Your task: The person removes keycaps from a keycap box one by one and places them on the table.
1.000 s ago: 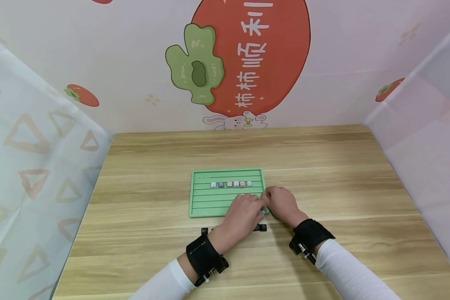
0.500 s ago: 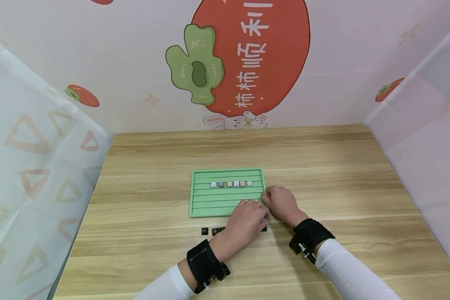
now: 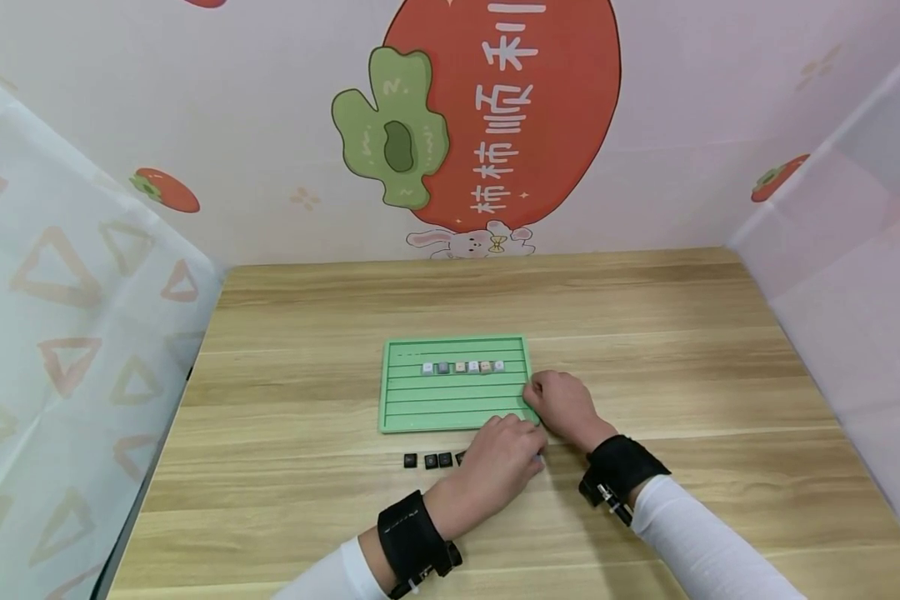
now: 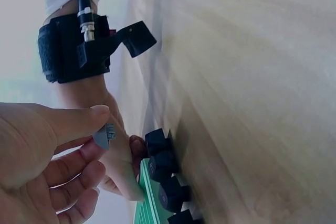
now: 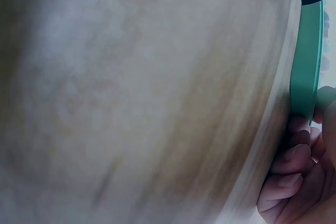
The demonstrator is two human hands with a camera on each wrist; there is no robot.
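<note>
My left hand [image 3: 498,462] pinches a small grey keycap [image 4: 102,137] between thumb and index finger; in the left wrist view the cap's stem side faces right, and the other fingers are loosely curled. In the head view this hand hovers over a row of black keycaps [image 3: 431,461], hiding part of it. A green ridged board [image 3: 435,407] lies behind that row. My right hand [image 3: 565,407] grips the board's right edge near its front corner; the right wrist view shows its curled fingers [image 5: 290,161] at the board's edge.
Several pale and grey keycaps [image 3: 461,367] sit in a line on one of the board's upper ridges. The wooden table [image 3: 285,500] extends around the board, with printed cloth walls [image 3: 667,192] at the back and both sides.
My left hand has moved from the board's front right corner toward me, over the black keycaps, carrying the grey keycap; more of the row's left end shows. The right hand stays in place.
</note>
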